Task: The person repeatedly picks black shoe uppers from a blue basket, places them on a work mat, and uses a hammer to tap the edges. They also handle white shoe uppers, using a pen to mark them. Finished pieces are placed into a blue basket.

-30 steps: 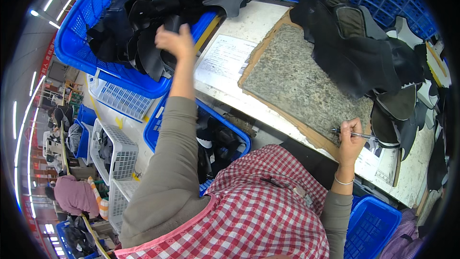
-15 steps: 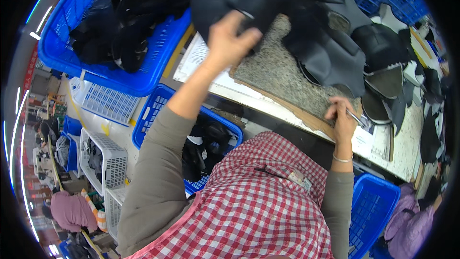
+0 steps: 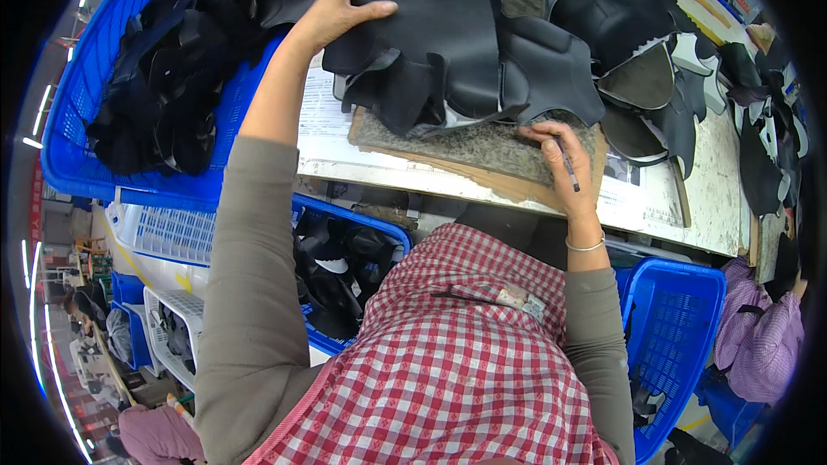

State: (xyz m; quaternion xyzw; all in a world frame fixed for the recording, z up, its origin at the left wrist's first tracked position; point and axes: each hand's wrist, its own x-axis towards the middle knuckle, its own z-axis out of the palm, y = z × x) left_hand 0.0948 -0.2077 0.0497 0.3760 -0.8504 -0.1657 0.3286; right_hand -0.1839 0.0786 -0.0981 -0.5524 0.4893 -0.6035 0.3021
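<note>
My left hand is open at the upper left edge of a large black shoe-upper piece, its thumb stretched over the edge and its fingers apart. The piece has a toothed edge and lies with other folded black pieces on a rough grey board at the table's front. My right hand is closed round a slim pen, whose end sticks out below the fingers. Its fingertips are at the board's right part, close to a smooth dark upper piece.
A big blue basket of black pieces stands at the left. More uppers are piled on the white table to the right. Blue baskets sit below the table edge. A person in purple is at the far right.
My left hand has moved left and up from the middle of the black piece to its edge. The pieces now cover most of the board. My right hand has shifted left with the pen.
</note>
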